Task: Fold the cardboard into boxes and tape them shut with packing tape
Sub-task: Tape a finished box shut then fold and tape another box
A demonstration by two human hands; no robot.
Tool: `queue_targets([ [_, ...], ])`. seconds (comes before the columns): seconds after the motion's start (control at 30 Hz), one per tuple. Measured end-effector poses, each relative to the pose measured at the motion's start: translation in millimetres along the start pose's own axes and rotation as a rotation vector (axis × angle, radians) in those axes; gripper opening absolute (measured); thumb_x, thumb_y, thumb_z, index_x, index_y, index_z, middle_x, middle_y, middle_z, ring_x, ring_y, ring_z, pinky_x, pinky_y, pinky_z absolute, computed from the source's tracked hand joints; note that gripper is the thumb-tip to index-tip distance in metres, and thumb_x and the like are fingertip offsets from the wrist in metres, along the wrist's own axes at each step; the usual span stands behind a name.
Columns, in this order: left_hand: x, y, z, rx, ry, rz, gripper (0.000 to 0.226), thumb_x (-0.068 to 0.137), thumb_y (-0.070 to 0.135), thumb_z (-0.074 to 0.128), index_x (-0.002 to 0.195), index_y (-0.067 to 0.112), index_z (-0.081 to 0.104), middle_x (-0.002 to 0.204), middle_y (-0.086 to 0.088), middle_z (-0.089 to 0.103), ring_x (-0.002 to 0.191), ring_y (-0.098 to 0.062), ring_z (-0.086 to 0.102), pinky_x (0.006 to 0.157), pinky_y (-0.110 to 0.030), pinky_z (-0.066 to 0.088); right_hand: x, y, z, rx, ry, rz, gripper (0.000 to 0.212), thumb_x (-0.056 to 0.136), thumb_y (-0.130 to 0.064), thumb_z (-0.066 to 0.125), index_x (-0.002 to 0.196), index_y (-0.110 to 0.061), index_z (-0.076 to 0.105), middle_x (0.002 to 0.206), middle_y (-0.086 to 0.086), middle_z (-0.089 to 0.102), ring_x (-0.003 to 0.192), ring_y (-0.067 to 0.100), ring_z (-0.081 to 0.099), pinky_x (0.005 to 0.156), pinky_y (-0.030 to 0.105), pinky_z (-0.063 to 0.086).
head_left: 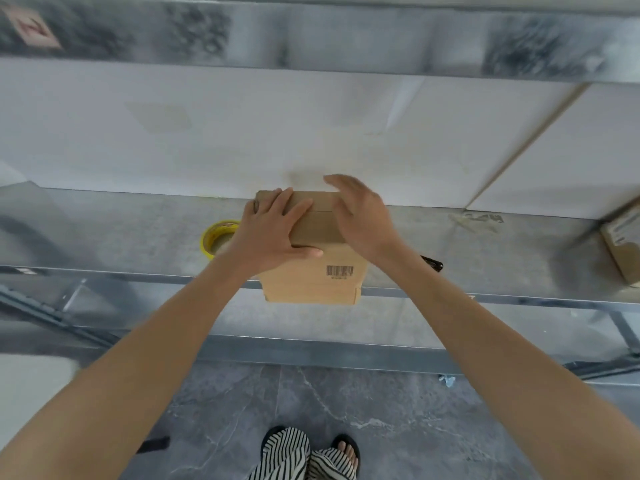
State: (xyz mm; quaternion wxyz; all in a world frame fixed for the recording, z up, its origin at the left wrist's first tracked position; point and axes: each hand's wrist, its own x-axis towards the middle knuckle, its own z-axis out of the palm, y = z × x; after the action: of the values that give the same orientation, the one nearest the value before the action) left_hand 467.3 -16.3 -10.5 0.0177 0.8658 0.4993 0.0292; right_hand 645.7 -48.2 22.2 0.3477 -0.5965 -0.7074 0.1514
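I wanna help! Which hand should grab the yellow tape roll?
Probably left: the left hand, on the brown cardboard box, is beside the yellow tape roll; the right hand is farther.

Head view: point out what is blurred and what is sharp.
Head view: right hand smeared by motion; upper shelf badly blurred; barcode on the cardboard box and the floor tiles fairly crisp.
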Motion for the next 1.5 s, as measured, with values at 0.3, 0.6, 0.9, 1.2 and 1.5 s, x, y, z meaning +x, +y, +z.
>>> queue_targets([
  [0.3,-25.3,-31.0,-4.1,-0.196,-0.08,-0.157,0.118,0.067,0.078,0.057,0.151,0.016,0.001,0.16,0.003,0.0,0.147,-0.017,0.0,0.114,-0.053,0.006,-8.8,-9.3,32.6,-0.265,-0.227,0.028,0.039,0.099,-0.028,0.041,0.134,-0.012,0.049,0.145,0.002,0.04,0.137,0.022,0.03,0.112,0.033,0.021],
  [0.6,-55.2,-97.0,50.9,-0.233,-0.223,-0.345,0.057,0.084,0.043,0.058,0.136,0.025,0.043,0.136,0.0,0.052,0.122,-0.022,0.048,0.107,-0.047,0.024,-4.5,-18.6,36.9,-0.244,-0.249,0.096,0.038,0.099,-0.021,0.041,0.135,-0.01,0.047,0.144,0.003,0.038,0.135,0.023,0.03,0.112,0.032,0.017],
  [0.9,-60.1,-97.9,34.7,-0.275,0.116,-0.247,0.023,0.094,0.015,0.051,0.109,0.007,0.066,0.113,-0.014,0.064,0.099,-0.034,0.058,0.09,-0.035,0.034,-5.6,-17.8,38.5,-0.218,-0.207,0.105,0.039,0.098,-0.02,0.044,0.136,-0.011,0.046,0.143,0.001,0.039,0.136,0.019,0.029,0.112,0.029,0.015],
  [1.2,-52.1,-64.9,-53.4,-0.17,0.372,0.064,0.039,0.085,0.03,0.042,0.103,0.005,0.065,0.089,-0.015,0.06,0.085,-0.028,0.053,0.083,-0.034,0.04,-7.5,-20.1,27.4,0.149,-0.177,0.254,0.046,0.093,-0.021,0.051,0.138,-0.025,0.044,0.138,-0.005,0.046,0.123,0.017,0.044,0.101,0.03,0.036],
  [1.5,-31.4,-17.4,-39.6,-0.159,0.264,0.136,0.022,0.09,0.02,0.055,0.106,0.01,0.064,0.097,-0.009,0.059,0.094,-0.027,0.054,0.088,-0.025,0.029,-5.1,-17.3,22.6,0.522,-0.126,0.358,0.053,0.082,0.002,0.053,0.132,-0.016,0.051,0.126,-0.005,0.055,0.118,0.011,0.05,0.092,0.021,0.039],
])
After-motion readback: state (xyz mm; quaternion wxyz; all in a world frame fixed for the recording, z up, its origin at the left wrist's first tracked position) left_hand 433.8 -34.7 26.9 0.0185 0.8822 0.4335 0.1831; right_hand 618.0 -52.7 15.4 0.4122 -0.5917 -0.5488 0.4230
